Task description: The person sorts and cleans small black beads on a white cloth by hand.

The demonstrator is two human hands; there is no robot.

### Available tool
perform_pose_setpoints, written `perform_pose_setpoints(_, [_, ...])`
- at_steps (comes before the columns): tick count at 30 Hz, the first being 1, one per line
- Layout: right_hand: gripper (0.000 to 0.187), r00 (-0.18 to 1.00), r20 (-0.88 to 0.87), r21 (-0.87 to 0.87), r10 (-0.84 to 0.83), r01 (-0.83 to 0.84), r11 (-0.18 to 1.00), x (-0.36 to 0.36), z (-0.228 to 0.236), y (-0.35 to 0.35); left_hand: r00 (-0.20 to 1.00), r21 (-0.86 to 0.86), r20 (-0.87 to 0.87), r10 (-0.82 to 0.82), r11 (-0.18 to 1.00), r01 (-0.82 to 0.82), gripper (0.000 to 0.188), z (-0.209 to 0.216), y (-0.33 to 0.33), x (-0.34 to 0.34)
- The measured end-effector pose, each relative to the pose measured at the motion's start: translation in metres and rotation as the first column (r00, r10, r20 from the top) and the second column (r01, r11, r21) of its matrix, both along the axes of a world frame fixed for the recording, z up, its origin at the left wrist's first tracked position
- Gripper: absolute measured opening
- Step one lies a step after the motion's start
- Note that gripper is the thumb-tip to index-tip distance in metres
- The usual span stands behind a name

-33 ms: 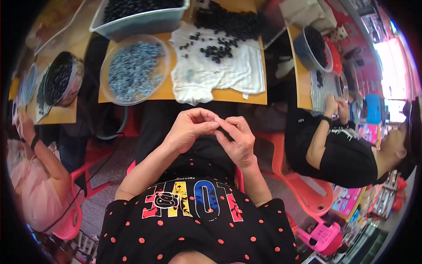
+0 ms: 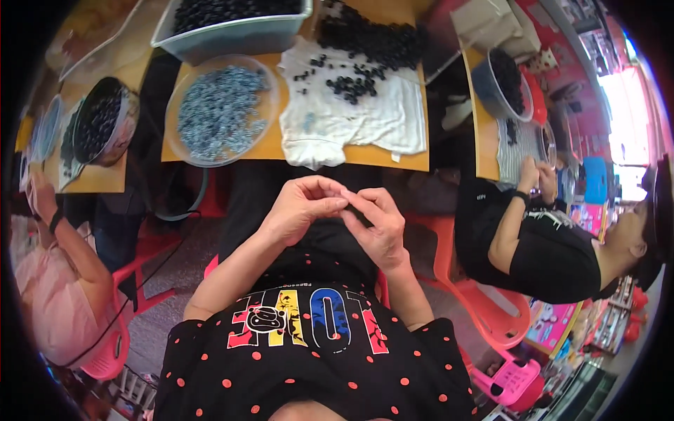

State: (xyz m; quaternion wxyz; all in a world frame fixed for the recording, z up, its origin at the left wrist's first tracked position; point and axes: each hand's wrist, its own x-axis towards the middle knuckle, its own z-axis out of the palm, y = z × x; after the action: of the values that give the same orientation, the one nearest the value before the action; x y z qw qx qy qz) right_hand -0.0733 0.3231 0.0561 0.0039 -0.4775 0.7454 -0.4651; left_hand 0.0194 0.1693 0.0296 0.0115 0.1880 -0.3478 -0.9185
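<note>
Over my lap, my left hand (image 2: 300,212) and my right hand (image 2: 380,226) meet at the fingertips. Thumb and forefinger are pinched together on each; whatever sits between them is too small or hidden to make out. Just beyond, on the table, lies a white cloth (image 2: 316,145) with scattered small black pieces (image 2: 352,85) on it. Behind these is a larger heap of black pieces (image 2: 372,41). Left of the cloth stands a round clear plastic tray (image 2: 171,118) full of small blue-grey pieces (image 2: 221,112).
A pale rectangular tub (image 2: 232,46) of black pieces stands at the table's back. Co-workers sit on both sides: a person in black (image 2: 554,242) on the right, a pink sleeve (image 2: 60,302) on the left. Beside me are an orange chair (image 2: 484,305) and a black cable (image 2: 158,270).
The table and its things appear shifted slightly right and down in the view. My hands keep nearly the same pose, fingertips still together.
</note>
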Motion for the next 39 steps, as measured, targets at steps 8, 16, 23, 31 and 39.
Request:
perform_pose_setpoints(8, [0.019,0.949,0.269,0.132,-0.163,0.131,0.983,-0.057,-0.034,-0.049,0.972,0.255,0.182,0.146,0.948,-0.190,0.019,-0.032,-0.034,0.050])
perform_pose_setpoints(16, [0.019,0.984,0.020,0.173,-0.180,0.174,0.970,-0.115,-0.057,-0.096,0.974,0.268,0.070,0.218,0.936,-0.228,0.022,-0.033,-0.038,0.047])
perform_pose_setpoints(23, [0.014,0.933,-0.304,0.139,-0.191,0.242,0.960,-0.143,-0.079,-0.116,0.970,0.309,0.047,0.237,0.920,-0.239,0.021,-0.032,-0.043,0.050])
perform_pose_setpoints(31, [0.015,0.906,-0.414,0.202,-0.090,0.188,0.961,-0.153,-0.094,-0.124,0.962,0.349,0.046,0.269,0.898,-0.268,0.019,-0.033,-0.045,0.043])
perform_pose_setpoints(39, [0.011,0.956,-0.282,0.134,-0.082,0.124,0.983,-0.129,-0.065,-0.129,0.948,0.302,-0.017,0.318,0.906,-0.298,0.022,-0.020,-0.061,0.038])
